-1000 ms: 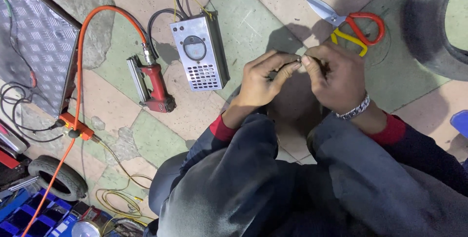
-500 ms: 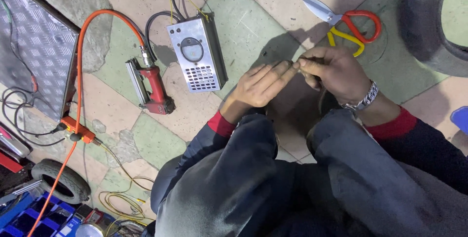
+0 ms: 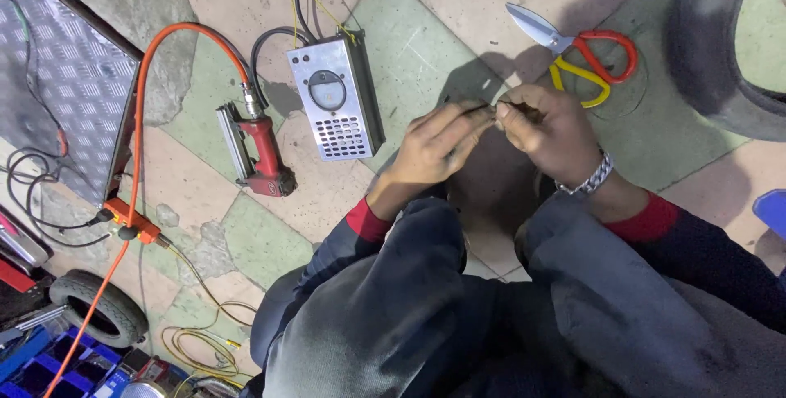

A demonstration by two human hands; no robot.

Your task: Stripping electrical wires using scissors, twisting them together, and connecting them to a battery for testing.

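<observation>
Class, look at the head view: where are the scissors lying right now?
The scissors lie on the tiled floor in the upper right of the head view, just beyond the right hand and left of the dark tyre.
</observation>
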